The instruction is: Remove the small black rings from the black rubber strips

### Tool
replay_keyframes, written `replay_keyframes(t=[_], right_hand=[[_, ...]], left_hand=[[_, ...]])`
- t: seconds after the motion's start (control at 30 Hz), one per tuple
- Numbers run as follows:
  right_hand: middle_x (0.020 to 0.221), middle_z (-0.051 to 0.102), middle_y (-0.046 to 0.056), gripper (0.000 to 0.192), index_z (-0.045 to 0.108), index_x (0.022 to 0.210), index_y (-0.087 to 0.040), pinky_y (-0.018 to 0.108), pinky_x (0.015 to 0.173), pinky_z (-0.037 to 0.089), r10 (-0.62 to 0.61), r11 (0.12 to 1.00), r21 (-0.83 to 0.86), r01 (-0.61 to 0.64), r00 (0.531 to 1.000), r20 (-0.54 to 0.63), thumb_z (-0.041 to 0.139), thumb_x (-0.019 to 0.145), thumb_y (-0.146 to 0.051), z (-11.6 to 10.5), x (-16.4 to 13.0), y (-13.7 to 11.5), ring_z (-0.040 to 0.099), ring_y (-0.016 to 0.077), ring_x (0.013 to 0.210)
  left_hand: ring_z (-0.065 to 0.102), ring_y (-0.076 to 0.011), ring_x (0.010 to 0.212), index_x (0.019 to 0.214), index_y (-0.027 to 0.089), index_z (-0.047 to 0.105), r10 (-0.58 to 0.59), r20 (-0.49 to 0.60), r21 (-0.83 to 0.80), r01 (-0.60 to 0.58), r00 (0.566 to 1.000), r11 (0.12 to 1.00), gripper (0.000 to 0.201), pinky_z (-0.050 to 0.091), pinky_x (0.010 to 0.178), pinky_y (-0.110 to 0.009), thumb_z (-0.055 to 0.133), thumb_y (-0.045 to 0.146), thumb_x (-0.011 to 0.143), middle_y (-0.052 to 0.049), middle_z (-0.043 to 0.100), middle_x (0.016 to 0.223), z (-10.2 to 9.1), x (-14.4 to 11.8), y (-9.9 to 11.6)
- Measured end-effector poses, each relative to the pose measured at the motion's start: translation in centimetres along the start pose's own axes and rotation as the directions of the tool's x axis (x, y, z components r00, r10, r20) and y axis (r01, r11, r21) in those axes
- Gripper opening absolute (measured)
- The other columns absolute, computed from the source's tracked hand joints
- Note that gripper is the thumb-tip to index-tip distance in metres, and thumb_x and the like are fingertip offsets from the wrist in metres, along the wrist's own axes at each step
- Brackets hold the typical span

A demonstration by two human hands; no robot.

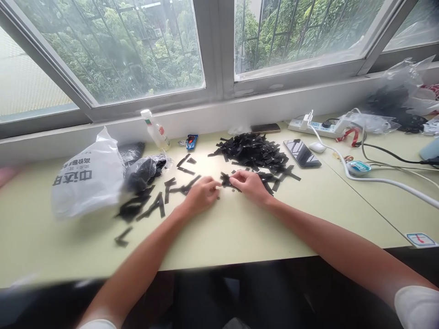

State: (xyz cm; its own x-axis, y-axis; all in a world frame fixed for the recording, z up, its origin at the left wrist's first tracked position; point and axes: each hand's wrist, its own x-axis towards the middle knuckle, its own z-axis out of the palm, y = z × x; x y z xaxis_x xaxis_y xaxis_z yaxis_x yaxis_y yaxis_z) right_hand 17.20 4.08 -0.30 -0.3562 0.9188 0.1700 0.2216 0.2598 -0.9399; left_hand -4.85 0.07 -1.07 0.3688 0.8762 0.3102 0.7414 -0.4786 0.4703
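Observation:
My left hand and my right hand meet over the middle of the pale green table. Between their fingertips they pinch a small black strip piece. Behind my right hand lies a large pile of black strips. Loose black strips are scattered to the left of my left hand, reaching toward a dark clear bag.
A white plastic bag with print sits at the left, a small white bottle by the sill. Two phones, a white mouse, a power strip, cables and a tape roll lie at the right.

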Motion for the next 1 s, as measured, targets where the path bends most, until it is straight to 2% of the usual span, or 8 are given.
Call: replay_keyframes(t=[0.1,0.27,0.47,0.67,0.83,1.0], right_hand=[[0.077,0.069,0.003,0.023,0.069,0.08,-0.018,0.028,0.061,0.042,-0.001,1.0,0.001,0.001,1.0,-0.001,0.063,0.084,-0.04,0.05,0.02,-0.09,0.055,0.0156,0.066],[0.077,0.069,0.003,0.023,0.069,0.08,-0.018,0.028,0.06,0.042,0.009,1.0,-0.007,-0.009,1.0,0.002,0.063,0.084,-0.04,0.2,0.03,-0.08,0.056,0.0154,0.065],[0.079,0.071,0.003,0.021,0.068,0.079,-0.018,0.027,0.06,0.044,0.009,0.999,-0.037,-0.008,1.0,0.011,0.064,0.084,-0.038,0.39,0.04,0.2,0.058,0.0153,0.066],[0.079,0.071,0.003,0.02,0.068,0.079,-0.019,0.027,0.057,0.045,0.011,0.999,-0.051,-0.01,1.0,0.013,0.064,0.084,-0.038,0.41,-0.02,0.47,0.059,0.0149,0.064],[0.077,0.071,0.002,0.018,0.068,0.078,-0.018,0.026,0.06,0.045,-0.005,0.997,-0.079,0.006,1.0,0.014,0.063,0.084,-0.035,0.53,0.04,0.47,0.06,0.0148,0.066],[0.079,0.072,0.003,0.017,0.069,0.078,-0.018,0.027,0.064,0.047,-0.014,0.995,-0.101,0.016,1.0,0.015,0.063,0.084,-0.034,0.71,0.07,0.48,0.062,0.0158,0.07]], left_hand=[[0.059,-0.0169,0.083,0.118,0.026,0.071,0.002,0.017,0.067,-0.003,1.0,0.998,0.028,0.05,0.076,-0.03,0.054,0.027,0.095,-0.006,0.061,0.095,0.49,0.31,0.21],[0.057,-0.0165,0.08,0.104,0.026,0.076,-0.05,0.0,0.039,0.05,0.999,0.998,0.022,0.048,0.071,-0.029,0.056,0.033,0.096,-0.005,0.06,0.091,1.04,0.53,-0.04],[0.056,-0.0159,0.077,0.097,0.02,0.072,-0.073,0.016,-0.01,0.073,0.997,0.997,0.021,0.049,0.07,-0.029,0.053,0.028,0.097,-0.005,0.061,0.092,0.81,0.48,0.47],[0.059,-0.0184,0.086,0.113,0.023,0.072,0.0,0.015,0.032,0.0,1.0,0.999,0.026,0.051,0.076,-0.031,0.053,0.021,0.095,-0.007,0.061,0.097,0.63,0.29,0.44],[0.059,-0.0173,0.082,0.101,0.023,0.075,-0.016,0.004,0.005,0.016,1.0,1.0,0.018,0.051,0.072,-0.03,0.058,0.023,0.094,-0.006,0.062,0.093,0.95,0.4,-0.13],[0.06,-0.0176,0.085,0.099,0.021,0.072,-0.01,-0.007,0.006,0.01,1.0,1.0,0.02,0.052,0.076,-0.031,0.052,0.024,0.098,-0.006,0.062,0.095,1.05,0.53,0.0]])
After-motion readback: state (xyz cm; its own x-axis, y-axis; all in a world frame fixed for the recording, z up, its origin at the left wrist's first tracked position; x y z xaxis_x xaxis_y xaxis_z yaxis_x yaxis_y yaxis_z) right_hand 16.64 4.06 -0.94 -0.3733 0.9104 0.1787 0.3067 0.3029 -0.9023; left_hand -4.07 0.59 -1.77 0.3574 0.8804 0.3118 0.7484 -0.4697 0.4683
